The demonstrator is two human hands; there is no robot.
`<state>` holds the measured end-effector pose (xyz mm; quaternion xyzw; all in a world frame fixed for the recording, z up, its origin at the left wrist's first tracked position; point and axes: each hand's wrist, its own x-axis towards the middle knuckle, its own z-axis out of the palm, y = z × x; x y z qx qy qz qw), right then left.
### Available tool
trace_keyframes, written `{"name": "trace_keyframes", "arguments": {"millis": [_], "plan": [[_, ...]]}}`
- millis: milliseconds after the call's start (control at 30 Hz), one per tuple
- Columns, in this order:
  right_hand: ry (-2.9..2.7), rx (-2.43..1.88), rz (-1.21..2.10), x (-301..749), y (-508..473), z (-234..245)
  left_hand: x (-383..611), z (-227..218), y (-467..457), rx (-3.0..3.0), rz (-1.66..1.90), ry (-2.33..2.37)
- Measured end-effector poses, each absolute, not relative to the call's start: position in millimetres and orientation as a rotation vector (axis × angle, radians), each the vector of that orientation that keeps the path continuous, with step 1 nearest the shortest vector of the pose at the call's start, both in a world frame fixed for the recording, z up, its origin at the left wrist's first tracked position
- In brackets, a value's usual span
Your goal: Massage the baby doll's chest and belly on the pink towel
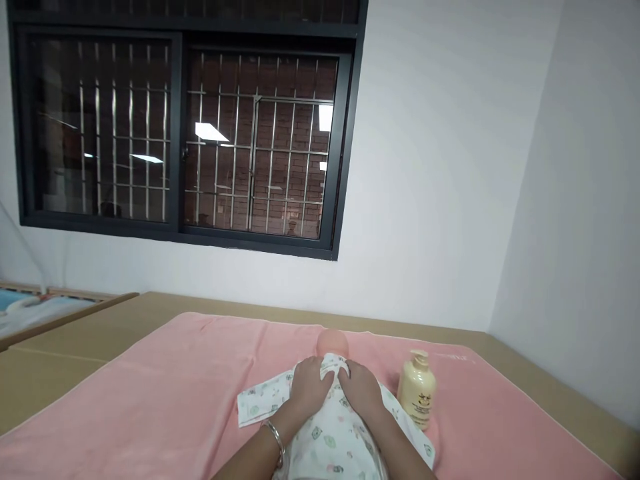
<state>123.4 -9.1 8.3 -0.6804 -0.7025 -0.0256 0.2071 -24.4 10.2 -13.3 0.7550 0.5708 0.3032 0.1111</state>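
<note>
White printed garment (330, 437) lay over the doll (333, 343) on pink towel (210, 373), long axis running straight away from the person, head just beyond the fingers. Left hand (311, 385) and right hand (361, 387) equally near, flanking the collar; fingers rested on cloth, pinching or not, couldn't tell.

The bottle (418, 389) looks glossy plastic, the garment (331, 440) matt cloth.

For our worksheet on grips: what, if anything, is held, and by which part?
The left hand and right hand lie on the upper part of the printed garment, near the doll's head; whether they grip it cannot be told.
</note>
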Motion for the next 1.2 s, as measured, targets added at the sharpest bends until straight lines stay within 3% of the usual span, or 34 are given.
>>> {"name": "trace_keyframes", "arguments": {"millis": [267, 467, 733, 1200], "plan": [[-1.946, -2.034, -0.325, 105.9, -26.4, 10.8, -19.3, -7.8, -2.5, 2.3, 0.948, 1.807], [-1.917, -1.974, -0.146, 117.2, -17.5, 9.2, -18.1, -6.8, -2.4, 2.153, 0.833, 1.897], [-2.029, -1.852, -0.193, 115.2, -19.1, 12.6, -19.7, 0.3, 0.8, 2.301, 0.851, 1.684], [-1.847, -2.07, -0.07, 113.0, -26.6, 17.3, -16.9, 5.5, -15.9, 2.185, 0.765, 1.977]]}}
